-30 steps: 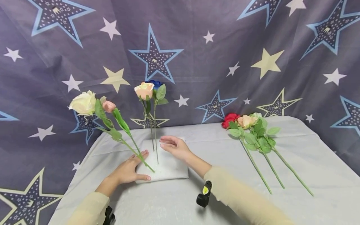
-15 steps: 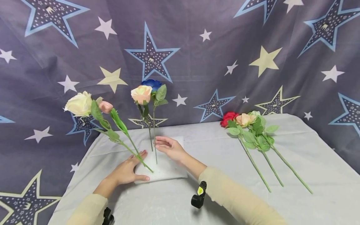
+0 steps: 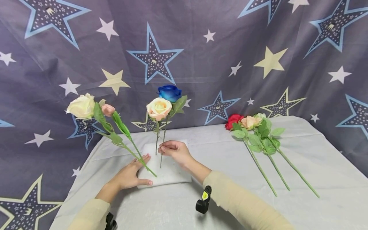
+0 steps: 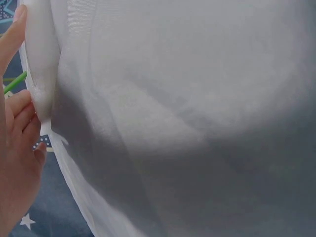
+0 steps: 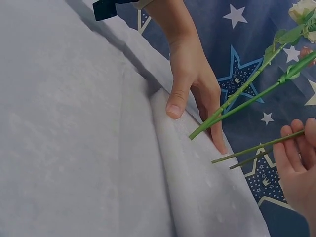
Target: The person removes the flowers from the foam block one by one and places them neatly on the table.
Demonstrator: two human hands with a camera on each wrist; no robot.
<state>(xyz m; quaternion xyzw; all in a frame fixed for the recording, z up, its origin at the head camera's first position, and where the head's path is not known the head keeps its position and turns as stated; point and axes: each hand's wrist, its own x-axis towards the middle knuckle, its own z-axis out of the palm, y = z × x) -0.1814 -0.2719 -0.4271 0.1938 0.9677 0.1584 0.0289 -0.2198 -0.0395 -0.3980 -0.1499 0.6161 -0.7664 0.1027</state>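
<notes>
A white foam block lies on the cloth with several artificial flowers standing in it. My left hand rests spread on the block's left side, thumb along the front edge. The right hand pinches the stem of a blue rose low down, above the block; in the right wrist view this hand grips the stem. Just behind it stands a cream-and-peach rose, its bloom overlapping the blue rose's leaves. A white rose and a pink bud lean left from the block.
At the right of the table lie a red rose, a peach rose and a whitish rose, stems toward the front. Grey cloth covers the table. A dark star-patterned curtain hangs behind.
The right hand has moved slightly left and its fingers have closed on the blue rose's stem. The blue and cream-and-peach blooms have swung right and lower. The left hand stays put.
</notes>
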